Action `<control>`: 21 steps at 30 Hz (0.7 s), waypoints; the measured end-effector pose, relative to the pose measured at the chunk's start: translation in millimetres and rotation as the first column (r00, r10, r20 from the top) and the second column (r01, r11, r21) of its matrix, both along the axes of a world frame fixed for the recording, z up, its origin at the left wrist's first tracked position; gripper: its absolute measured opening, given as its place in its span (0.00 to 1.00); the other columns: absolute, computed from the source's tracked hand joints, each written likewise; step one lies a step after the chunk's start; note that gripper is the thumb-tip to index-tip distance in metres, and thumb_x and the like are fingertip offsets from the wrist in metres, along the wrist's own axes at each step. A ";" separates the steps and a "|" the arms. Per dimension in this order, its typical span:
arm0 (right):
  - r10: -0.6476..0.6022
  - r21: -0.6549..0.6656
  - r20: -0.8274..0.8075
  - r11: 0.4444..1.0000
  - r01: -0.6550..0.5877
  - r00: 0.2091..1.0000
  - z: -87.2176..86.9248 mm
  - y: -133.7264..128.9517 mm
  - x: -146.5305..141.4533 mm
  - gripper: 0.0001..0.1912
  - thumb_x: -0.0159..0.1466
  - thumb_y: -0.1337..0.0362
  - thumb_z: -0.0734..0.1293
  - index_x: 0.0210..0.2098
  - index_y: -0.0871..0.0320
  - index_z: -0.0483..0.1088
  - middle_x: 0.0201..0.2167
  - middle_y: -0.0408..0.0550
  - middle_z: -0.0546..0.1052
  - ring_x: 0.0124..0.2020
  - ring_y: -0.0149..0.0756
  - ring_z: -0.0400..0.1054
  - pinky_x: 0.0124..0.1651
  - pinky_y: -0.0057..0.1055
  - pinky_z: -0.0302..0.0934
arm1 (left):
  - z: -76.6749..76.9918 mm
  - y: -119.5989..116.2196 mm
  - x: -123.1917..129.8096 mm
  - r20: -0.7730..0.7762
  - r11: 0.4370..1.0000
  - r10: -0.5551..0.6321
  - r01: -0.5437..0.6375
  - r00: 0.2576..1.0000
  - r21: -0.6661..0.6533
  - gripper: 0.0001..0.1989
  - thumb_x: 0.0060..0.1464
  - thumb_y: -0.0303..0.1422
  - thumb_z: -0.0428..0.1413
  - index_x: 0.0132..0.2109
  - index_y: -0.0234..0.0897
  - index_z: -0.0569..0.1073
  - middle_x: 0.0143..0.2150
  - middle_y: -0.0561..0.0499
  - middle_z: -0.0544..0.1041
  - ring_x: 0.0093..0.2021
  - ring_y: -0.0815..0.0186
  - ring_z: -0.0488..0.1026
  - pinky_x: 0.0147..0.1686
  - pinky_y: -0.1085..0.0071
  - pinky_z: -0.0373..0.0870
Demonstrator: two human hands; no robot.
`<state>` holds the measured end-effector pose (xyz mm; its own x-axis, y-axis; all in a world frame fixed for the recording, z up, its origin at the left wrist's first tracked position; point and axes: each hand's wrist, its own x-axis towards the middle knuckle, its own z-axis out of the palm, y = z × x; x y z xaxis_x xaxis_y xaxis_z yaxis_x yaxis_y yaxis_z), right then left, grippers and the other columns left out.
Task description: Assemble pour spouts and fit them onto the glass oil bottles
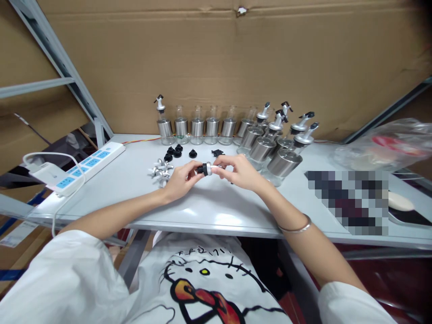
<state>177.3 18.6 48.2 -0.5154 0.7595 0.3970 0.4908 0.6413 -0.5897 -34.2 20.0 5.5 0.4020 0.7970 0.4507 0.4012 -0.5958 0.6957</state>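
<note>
Between my two hands, just above the table, is a bottle pourer (208, 169) with a black stopper end and a silver spout end. My left hand (185, 180) pinches the black end. The fingers of my right hand (238, 172) close on the silver end. Left of my left hand lie several silver spout parts (161, 169). Behind them sit several black stoppers (173, 152), one of them (192, 153) a little apart. Small black pieces (218, 153) lie just beyond my right hand.
Glass bottles with steel sleeves (212, 127) line the back; more bottles with pourers (285, 159) crowd the right. A white power strip (91, 168) with a plugged-in charger lies left. A plastic bag (381, 146) and a blurred-out item (354, 202) are at right.
</note>
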 end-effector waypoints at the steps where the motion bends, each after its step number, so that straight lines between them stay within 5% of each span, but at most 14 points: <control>1: 0.008 -0.023 0.003 1.000 -0.008 1.000 0.0 0.2 0.2 0.21 0.64 0.47 0.61 0.30 0.58 0.71 0.17 0.40 0.71 0.20 0.28 0.61 0.28 0.26 0.53 | -0.1 -0.4 0.3 -0.002 1.000 -0.004 0.004 1.000 0.001 0.12 0.56 0.37 0.53 0.44 0.36 0.70 0.26 0.56 0.68 0.24 0.72 0.63 0.28 0.74 0.61; 15: 0.123 -0.034 -0.012 0.992 -0.123 0.992 -0.5 0.9 -0.3 0.19 0.64 0.49 0.61 0.31 0.59 0.71 0.20 0.43 0.73 0.24 0.29 0.65 0.25 0.24 0.51 | 3.6 -4.4 -1.3 0.048 0.981 -0.114 0.120 0.992 -0.150 0.14 0.57 0.42 0.50 0.38 0.35 0.69 0.23 0.56 0.70 0.21 0.72 0.64 0.25 0.76 0.61; 21: 0.107 -0.015 -0.029 0.994 -0.107 0.994 0.0 -2.5 -3.1 0.19 0.65 0.49 0.61 0.32 0.59 0.71 0.22 0.42 0.71 0.23 0.28 0.63 0.25 0.24 0.52 | 4.3 -6.2 -0.5 0.026 0.996 -0.083 0.084 0.996 -0.032 0.12 0.58 0.41 0.49 0.39 0.36 0.67 0.24 0.56 0.69 0.21 0.73 0.64 0.26 0.76 0.61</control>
<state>174.2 16.0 48.2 -0.5831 0.7070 0.4003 0.4028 0.6794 -0.6133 -34.7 13.8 9.8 0.4572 0.7756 0.4352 0.3336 -0.6032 0.7245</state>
